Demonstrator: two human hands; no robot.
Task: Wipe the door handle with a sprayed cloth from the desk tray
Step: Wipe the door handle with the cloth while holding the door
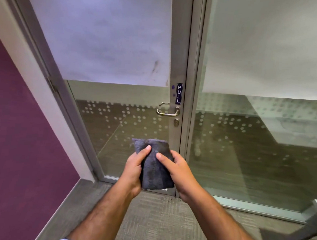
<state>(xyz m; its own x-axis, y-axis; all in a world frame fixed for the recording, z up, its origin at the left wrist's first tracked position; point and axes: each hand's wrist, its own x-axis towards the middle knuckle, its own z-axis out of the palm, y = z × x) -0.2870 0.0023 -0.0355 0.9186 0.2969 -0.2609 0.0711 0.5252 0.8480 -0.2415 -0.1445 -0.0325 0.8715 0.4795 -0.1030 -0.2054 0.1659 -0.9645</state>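
Both the left hand (pixel 134 171) and right hand (pixel 177 169) grip the folded cloth (pixel 154 168) at lower centre; the door handle (pixel 167 112) sits above, so loose folds might snag it.

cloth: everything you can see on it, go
The cloth is dark grey, plush like microfibre, with a stitched edge at its top left corner. It is folded into a thick pad and held upright in front of the glass door, below the handle and clear of it. The left hand and right hand grip its sides, thumbs across the front.
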